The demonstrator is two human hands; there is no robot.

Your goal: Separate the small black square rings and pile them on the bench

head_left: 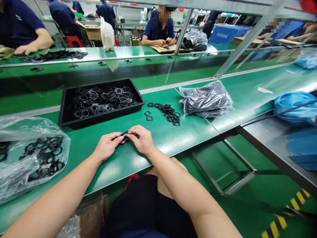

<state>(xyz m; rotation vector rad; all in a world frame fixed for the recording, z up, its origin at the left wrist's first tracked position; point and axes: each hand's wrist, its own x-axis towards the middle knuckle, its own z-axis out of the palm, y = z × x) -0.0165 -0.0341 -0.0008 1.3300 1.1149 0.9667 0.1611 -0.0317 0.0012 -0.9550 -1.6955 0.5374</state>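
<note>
Because fingers cover most of it, the small black part (124,134) shows only a thin, dark edge — its outline is hidden. The left hand (107,146) and right hand (143,139) pinch it over the green counter (195,134); the plastic bag (18,169) at left is cut off.

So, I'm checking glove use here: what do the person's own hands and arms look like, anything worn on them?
The left hand and right hand wear no gloves; the fingers are uncovered. Both forearms are bare, with no sleeve, watch or bracelet in view. No rings or markings can be made out.
</note>
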